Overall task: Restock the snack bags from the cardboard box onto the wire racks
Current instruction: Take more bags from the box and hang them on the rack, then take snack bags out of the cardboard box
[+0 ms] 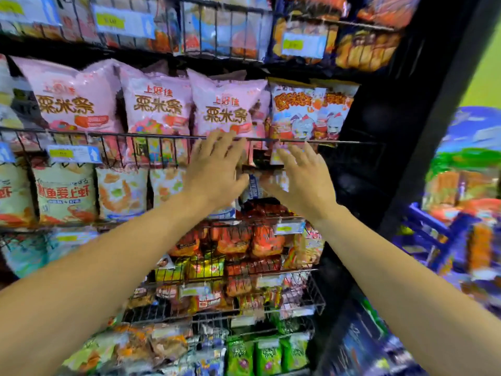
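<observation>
— Where are your hands?
— My left hand point(217, 169) and right hand point(303, 177) are raised, fingers spread, holding nothing, at the wire rack point(151, 137).
— The snacks?
— Pink snack bags point(160, 104) stand just behind it.

3 upright pink snack bags point(160, 104) on wire rack point(122, 135)

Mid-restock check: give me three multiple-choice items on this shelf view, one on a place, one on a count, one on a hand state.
1. Where are both hands? A at the rack rail under the pink bags; B in a cardboard box; C at the green packs.
2. Pink bags facing front in that row? A one; B three; C six.
3. The hands are: A gripping a bag; B open, fingers spread; C in fists.

Key: A, left hand and right hand are at the wire rack. B, three pink bags show. B, fingers spread, holding nothing.
</observation>
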